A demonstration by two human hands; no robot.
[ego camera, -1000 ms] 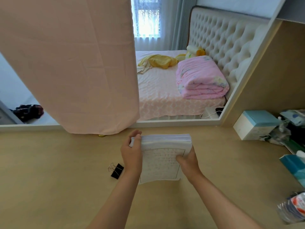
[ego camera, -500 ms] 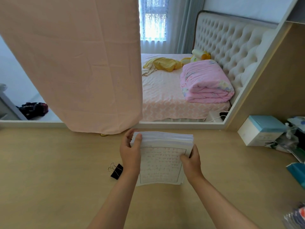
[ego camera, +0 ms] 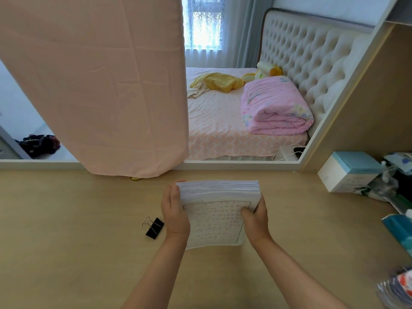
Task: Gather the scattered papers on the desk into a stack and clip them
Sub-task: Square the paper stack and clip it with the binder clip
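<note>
Head: hands (ego camera: 175, 216) (ego camera: 256, 219) around upright paper stack (ego camera: 215, 221)

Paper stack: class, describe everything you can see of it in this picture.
The paper stack is thick and white, its sheets squared up. The front sheet bears a black frame round rows of faint reddish marks. It is held tilted, layered top edge showing. The left hand grips its left side, the right hand its right, thumb on the front. It is unclipped; whether it touches the desk is unclear.
</note>
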